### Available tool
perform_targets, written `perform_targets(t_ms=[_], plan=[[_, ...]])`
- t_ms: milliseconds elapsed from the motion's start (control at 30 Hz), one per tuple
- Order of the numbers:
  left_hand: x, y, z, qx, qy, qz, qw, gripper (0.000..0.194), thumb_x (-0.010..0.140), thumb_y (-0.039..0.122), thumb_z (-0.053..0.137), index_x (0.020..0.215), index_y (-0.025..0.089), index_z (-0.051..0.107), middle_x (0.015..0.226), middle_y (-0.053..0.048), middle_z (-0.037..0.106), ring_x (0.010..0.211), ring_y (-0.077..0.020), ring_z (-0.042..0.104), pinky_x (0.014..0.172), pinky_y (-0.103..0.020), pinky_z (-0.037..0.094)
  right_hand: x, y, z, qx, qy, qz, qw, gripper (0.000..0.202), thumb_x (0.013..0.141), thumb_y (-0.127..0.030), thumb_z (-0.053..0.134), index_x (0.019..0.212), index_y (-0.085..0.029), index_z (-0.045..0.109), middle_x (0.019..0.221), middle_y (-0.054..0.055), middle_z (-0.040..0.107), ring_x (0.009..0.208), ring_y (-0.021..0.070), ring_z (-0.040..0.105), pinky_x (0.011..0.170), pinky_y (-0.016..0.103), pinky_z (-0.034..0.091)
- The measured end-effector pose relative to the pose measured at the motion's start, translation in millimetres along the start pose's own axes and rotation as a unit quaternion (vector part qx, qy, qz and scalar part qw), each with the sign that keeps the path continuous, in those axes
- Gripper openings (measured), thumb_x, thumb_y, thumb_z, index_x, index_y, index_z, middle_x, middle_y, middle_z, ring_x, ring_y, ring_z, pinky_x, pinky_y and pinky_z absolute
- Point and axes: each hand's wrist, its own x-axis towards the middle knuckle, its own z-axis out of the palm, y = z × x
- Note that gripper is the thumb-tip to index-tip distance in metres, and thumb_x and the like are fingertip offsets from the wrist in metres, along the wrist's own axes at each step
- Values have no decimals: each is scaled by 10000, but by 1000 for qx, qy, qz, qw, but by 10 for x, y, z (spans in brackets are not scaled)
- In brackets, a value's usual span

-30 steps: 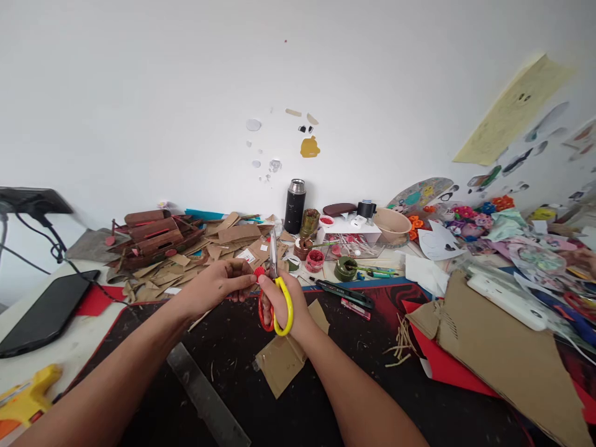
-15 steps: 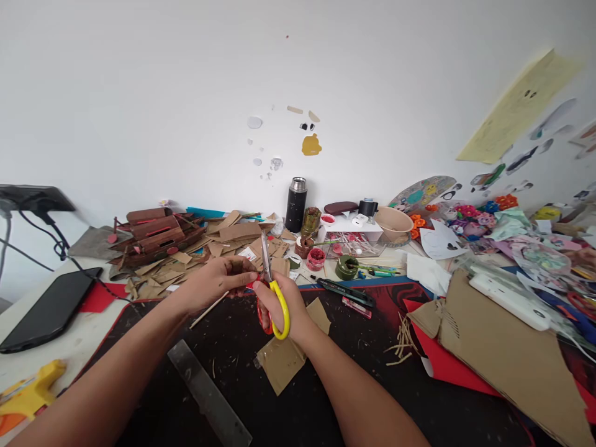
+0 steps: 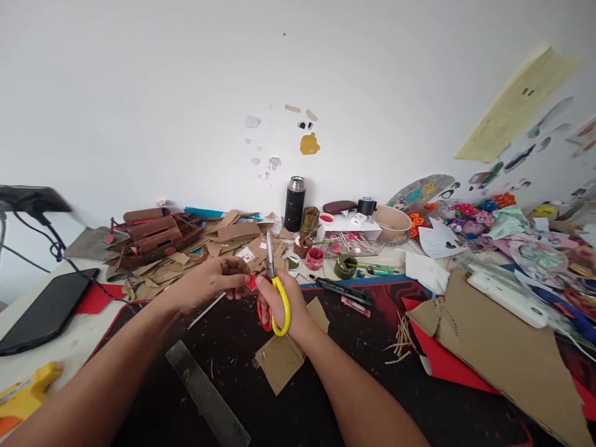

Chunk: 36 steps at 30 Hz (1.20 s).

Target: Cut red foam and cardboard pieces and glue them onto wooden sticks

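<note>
My right hand (image 3: 291, 307) grips scissors (image 3: 274, 292) with one yellow and one red-orange handle, the blades pointing up and away from me. My left hand (image 3: 212, 282) pinches a small red piece (image 3: 252, 282) right beside the blades, and a thin wooden stick (image 3: 205, 311) runs down and left from under that hand. Both hands hover over a dark mat (image 3: 326, 385). A brown cardboard scrap (image 3: 279, 363) lies on the mat just below my right wrist.
A metal ruler (image 3: 205, 397) lies near left. A heap of cardboard pieces and a brown model (image 3: 153, 236) fills the back left. A black flask (image 3: 295, 205), paint pots (image 3: 315, 257), a utility knife (image 3: 344, 290) and a big cardboard sheet (image 3: 507, 347) lie behind and right. A yellow glue gun (image 3: 23, 397) sits far left.
The small red piece has shifted a little left of the scissor blades in my left fingers. The scissors have tilted slightly. Both hands stay in nearly the same place.
</note>
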Motion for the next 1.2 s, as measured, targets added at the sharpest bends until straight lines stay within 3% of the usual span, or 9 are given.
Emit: perform_targets(t_ms=[233,367,500,667,833,1000,1200], plan=[[27,-27,68,-42,61,5,997,382,772,568,822,815,205,710,725,-1,677,659,-182,607,655,-315,499,9,-37,-13,19,-3,0,1000,539,838,-745,723,901,-249,520,478,-121,503,304,119,474,309,205,399],[35,-66,114,-69,54,1,996,423,751,591,850,840,202,713,728,2,668,661,-178,598,651,-309,499,12,-19,2,12,-3,3,1000,541,836,-742,726,916,-252,512,473,-128,506,303,119,470,310,205,399],[22,-62,116,-94,50,-5,994,544,757,716,823,857,195,701,719,-17,669,643,-183,596,632,-316,489,10,-19,0,5,9,-6,1000,492,868,-710,672,938,-252,505,458,-135,492,295,116,460,303,200,381],[-7,22,98,-13,-10,4,1000,532,764,696,839,914,201,715,816,-27,700,705,-200,627,673,-330,519,29,-10,-11,12,35,-10,999,417,892,-634,640,959,-245,505,450,-141,470,300,115,464,305,200,381],[15,11,123,-8,12,15,1000,490,780,670,822,883,207,701,751,8,655,680,-192,607,667,-330,522,38,22,-7,11,38,-10,999,421,889,-634,659,961,-247,510,444,-142,470,288,114,446,293,200,374],[26,-43,123,-28,49,21,998,498,809,668,801,943,197,709,830,-4,680,717,-190,616,696,-334,530,13,29,14,-1,23,-1,1000,460,874,-669,699,929,-254,509,452,-136,478,303,119,466,309,202,377],[14,-35,120,-23,31,27,999,495,826,683,789,925,203,723,810,-12,691,711,-191,605,693,-327,518,5,66,29,-12,14,13,1000,472,871,-678,721,937,-248,540,456,-122,500,298,119,459,310,202,364]])
